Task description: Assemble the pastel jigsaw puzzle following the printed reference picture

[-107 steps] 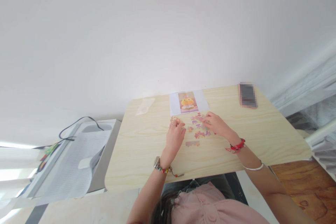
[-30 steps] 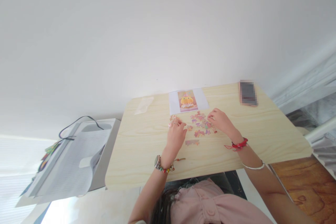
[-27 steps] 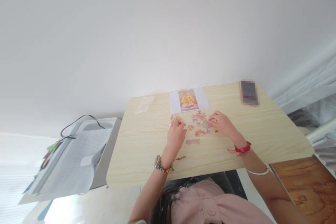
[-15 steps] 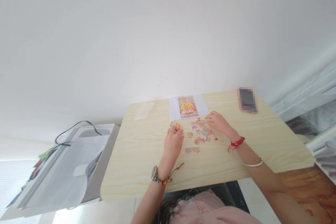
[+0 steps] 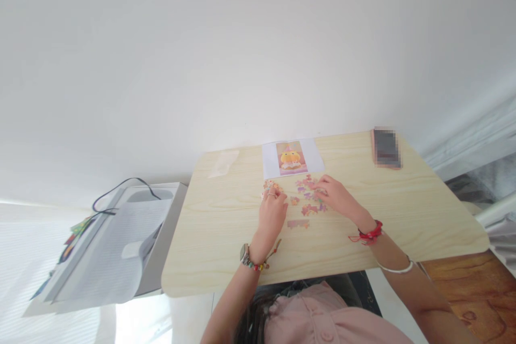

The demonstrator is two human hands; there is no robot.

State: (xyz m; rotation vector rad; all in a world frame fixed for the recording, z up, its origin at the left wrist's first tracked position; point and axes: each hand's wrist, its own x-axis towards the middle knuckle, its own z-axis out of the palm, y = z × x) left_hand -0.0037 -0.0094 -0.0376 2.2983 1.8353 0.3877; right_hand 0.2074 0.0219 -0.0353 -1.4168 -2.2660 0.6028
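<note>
Small pink, purple and orange puzzle pieces (image 5: 307,196) lie scattered in the middle of a light wooden table (image 5: 226,236). My left hand (image 5: 271,212) rests by a small joined cluster of pieces (image 5: 270,185), fingertips on it. My right hand (image 5: 334,196) lies over the right side of the scatter, fingers curled onto the pieces. A short joined strip of pieces (image 5: 298,223) sits nearer me, between the hands. A printed picture of a yellow figure (image 5: 292,157) lies on white paper just beyond the pieces.
A phone (image 5: 386,148) lies at the table's far right corner and a clear plastic bag (image 5: 223,163) at the far left. Left of the table stands a white unit (image 5: 121,242) with a black cable. A white wall is right behind the table.
My right hand has shifted back and forth over the loose pieces and now sits slightly nearer the centre. My left hand has stayed by the small cluster. The view has wobbled a little.
</note>
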